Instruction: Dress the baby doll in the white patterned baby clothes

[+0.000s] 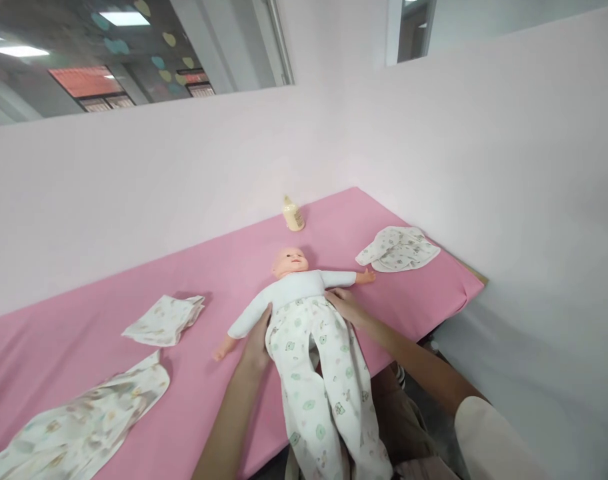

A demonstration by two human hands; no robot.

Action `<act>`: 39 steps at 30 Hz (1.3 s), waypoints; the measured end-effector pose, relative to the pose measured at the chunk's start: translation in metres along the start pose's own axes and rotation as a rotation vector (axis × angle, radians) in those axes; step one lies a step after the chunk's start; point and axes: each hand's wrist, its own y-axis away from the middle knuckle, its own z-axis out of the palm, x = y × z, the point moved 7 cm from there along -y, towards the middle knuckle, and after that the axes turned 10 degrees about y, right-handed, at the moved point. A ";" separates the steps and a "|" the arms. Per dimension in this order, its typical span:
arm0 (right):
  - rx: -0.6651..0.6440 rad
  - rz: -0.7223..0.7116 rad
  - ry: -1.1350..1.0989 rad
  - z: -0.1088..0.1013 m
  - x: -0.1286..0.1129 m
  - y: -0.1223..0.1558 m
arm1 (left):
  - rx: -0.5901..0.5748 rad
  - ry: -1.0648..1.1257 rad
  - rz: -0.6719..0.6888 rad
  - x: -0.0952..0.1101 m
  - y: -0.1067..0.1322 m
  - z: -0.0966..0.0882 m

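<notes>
A baby doll (298, 288) in a white long-sleeved top lies on its back with both arms spread wide. White trousers (302, 383) with green and grey animal prints cover it from the waist down, their long legs hanging past the near table edge. At the waist on the left, my left hand (259, 339) grips the trousers' side, its fingers partly hidden behind the fabric. My right hand (345, 305) is closed on the waistband at the opposite side, fingertips at the hem of the top.
The table has a pink cover (224, 267) and meets white walls behind and at right. A yellowish baby bottle (293, 215) stands beyond the doll's head. Printed baby garment (401, 250) lies at right; folded cloth (165, 320) and a spread printed garment (91, 423) lie at left.
</notes>
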 end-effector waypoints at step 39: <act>-0.302 -0.493 0.473 -0.027 -0.014 0.116 | -0.196 -0.604 0.291 -0.045 0.145 -0.010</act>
